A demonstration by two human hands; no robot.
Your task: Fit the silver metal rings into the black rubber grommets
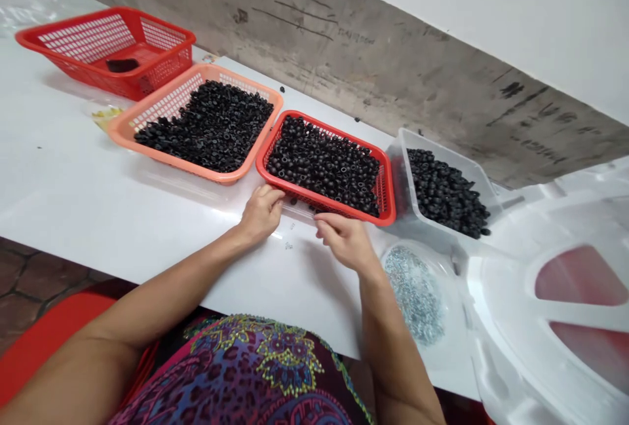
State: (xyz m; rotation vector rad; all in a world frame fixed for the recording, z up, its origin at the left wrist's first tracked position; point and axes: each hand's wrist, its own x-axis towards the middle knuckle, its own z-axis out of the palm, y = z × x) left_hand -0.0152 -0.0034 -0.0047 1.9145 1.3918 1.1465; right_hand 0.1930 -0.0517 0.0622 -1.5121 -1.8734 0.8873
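My left hand (261, 214) rests at the front left corner of a red plastic mesh basket (378, 219), with its fingers curled against the rim. My right hand (345, 240) lies just in front of the same rim, its fingertips drawn together. Whether either hand holds something small is hidden. That basket is filled with black ring-shaped beads (324, 163). An orange basket (171, 162) to the left holds a larger heap of similar black beads (204, 127). Several stray pieces lie on the white table (59, 176).
A clear plastic tub (407, 176) of black beads (445, 192) stands right of the red basket, and a clear dish of small silvery parts (415, 294) is near my right forearm. Another red basket (103, 29) is far left. A white moulded plastic piece (511, 294) fills the right; a concrete wall (393, 84) runs behind.
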